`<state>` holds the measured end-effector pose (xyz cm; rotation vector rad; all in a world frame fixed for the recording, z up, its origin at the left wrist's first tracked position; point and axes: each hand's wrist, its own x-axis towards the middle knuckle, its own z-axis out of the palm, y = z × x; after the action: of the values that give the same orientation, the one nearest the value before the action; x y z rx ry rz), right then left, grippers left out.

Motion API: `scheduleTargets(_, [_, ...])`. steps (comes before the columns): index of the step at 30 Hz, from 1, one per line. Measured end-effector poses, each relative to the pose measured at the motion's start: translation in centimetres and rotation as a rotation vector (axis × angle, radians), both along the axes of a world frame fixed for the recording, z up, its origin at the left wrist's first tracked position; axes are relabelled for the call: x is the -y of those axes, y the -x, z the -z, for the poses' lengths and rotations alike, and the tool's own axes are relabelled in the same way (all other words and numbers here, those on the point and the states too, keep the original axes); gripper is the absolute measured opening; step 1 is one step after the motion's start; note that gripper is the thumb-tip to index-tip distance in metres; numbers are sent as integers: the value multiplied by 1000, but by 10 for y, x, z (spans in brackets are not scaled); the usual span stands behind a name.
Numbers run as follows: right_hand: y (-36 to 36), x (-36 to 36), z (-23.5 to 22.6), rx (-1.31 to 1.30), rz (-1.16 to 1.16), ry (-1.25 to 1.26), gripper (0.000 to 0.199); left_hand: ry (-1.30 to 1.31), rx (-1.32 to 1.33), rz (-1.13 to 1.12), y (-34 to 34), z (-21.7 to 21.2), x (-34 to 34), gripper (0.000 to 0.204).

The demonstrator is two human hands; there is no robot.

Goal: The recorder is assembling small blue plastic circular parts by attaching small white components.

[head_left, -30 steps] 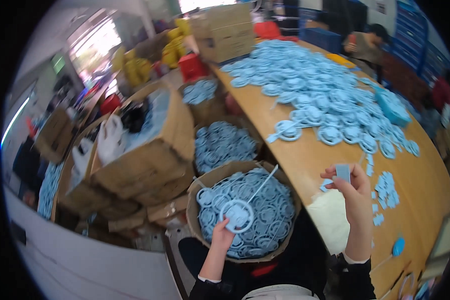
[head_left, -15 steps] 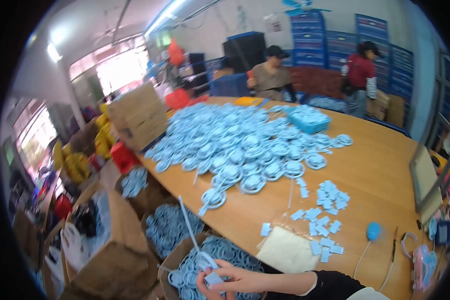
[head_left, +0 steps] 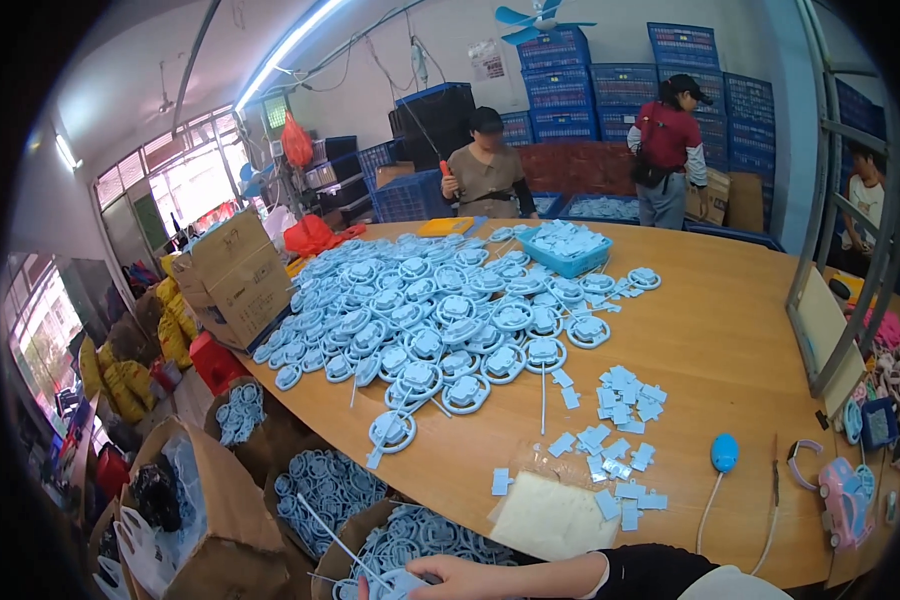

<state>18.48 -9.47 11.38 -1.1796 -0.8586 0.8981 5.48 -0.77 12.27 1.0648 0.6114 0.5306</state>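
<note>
My right hand [head_left: 465, 578] reaches in at the lower edge, over the open boxes beside the table. Its fingers are closed on a light blue plastic part [head_left: 398, 582], from which a long thin stick [head_left: 332, 532] slants up to the left. The lower part of this hand is cut off by the picture's edge. Below it, a cardboard box is full of light blue ring-shaped parts [head_left: 425, 535]. To the right, near the table edge, lies a pale flat pad [head_left: 555, 515] with small blue rectangular pieces [head_left: 625, 395] beyond it. My left hand is not seen.
A large heap of round blue parts [head_left: 420, 315] covers the wooden table [head_left: 710, 340], with a blue basket [head_left: 568, 262] behind. A carton [head_left: 232, 280] stands left; a metal frame [head_left: 845, 330] stands right. Two people [head_left: 485, 170] are beyond the table, another person [head_left: 863, 205] at far right.
My right hand, still holding the blue part, sits lower in the picture, partly past its edge. The view has tilted up and shifted, and the stick leans further left.
</note>
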Motion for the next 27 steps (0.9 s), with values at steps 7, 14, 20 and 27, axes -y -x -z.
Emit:
scheduleTargets(7, [-12,11,-9,141,346,-124,9,-22,37,-302,0,11,16,48])
scheduleTargets(14, [7,1,9,39,204,-72,22,-333,203,-225,-3,50,4,52])
scheduleTargets(20, [7,5,-6,397,306,-21,19,-533,208,-171,-2,53,6,68])
scheduleTargets(27, [23,2,-10,-91,232,-51,7,-560,253,-183,7,64,13,74])
